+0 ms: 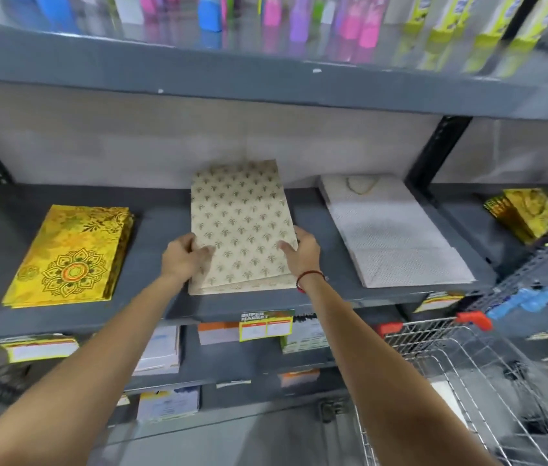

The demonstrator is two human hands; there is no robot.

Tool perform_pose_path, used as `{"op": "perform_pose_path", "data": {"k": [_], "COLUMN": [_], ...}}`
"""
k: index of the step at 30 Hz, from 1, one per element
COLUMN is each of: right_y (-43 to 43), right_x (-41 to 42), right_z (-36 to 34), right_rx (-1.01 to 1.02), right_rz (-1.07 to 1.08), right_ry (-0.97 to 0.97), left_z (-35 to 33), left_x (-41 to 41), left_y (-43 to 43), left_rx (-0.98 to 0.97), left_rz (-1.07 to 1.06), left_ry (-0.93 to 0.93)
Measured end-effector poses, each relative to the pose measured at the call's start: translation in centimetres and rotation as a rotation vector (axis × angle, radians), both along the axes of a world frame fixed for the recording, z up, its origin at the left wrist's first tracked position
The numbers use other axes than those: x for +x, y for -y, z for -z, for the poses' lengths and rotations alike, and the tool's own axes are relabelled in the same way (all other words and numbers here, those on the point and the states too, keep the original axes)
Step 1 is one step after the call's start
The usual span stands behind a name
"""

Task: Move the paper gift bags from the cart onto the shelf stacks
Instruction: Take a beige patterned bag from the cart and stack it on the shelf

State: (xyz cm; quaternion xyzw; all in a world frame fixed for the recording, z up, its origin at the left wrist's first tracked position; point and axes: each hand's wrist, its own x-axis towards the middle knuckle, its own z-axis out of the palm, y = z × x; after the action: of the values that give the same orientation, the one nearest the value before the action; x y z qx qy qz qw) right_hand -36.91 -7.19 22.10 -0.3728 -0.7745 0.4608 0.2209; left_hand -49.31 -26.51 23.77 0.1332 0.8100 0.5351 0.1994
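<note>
While both hands grip beige bag (237, 223), it rests on shelf (151, 237).

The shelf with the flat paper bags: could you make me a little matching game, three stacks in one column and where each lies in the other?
Things:
1. yellow floral paper bag stack
2. beige leaf-patterned paper bag stack
3. white dotted paper bag stack

Places:
A. right of the hands, untouched
B. between left hand and right hand, both holding its sides
C. left end of the grey shelf

Pairs: 1-C, 2-B, 3-A
</note>
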Motion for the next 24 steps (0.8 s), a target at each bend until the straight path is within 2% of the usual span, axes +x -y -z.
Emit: {"op": "perform_pose_path", "data": {"k": [4,8,14,16,18,20,24], "right_y": [-2.1,1.9,2.2,2.1,1.7,0.9,-1.6], "right_x": [-0.8,1.1,2.0,2.4,3.3,4.7,9.9], "right_z": [6.2,2.3,1.1,0.3,-0.5,-1.3,-2.8], "right_rx": [0.098,0.112,0.113,0.101,0.095,0.107,0.165], "right_rz": [0.061,0.041,0.035,0.025,0.033,0.054,0.153], "right_ry": [0.091,0.123,0.118,0.092,0.038,-0.042,-0.187], "left_z": [0.2,0.3,-0.1,-0.5,-0.8,-1.1,-2.8], "left_x": [1.5,2.3,2.4,3.0,3.7,4.7,9.2], "left_y": [0.5,0.5,0.3,0.0,-0.6,-2.0,-6.8], "left_rx": [-0.061,-0.093,-0.148,-0.149,-0.159,-0.19,-0.065], "left_rz": [0.035,0.014,0.008,-0.031,-0.053,-0.011,0.13], "left_ry": [-0.115,-0.143,-0.158,-0.17,-0.292,-0.419,-0.486]}}
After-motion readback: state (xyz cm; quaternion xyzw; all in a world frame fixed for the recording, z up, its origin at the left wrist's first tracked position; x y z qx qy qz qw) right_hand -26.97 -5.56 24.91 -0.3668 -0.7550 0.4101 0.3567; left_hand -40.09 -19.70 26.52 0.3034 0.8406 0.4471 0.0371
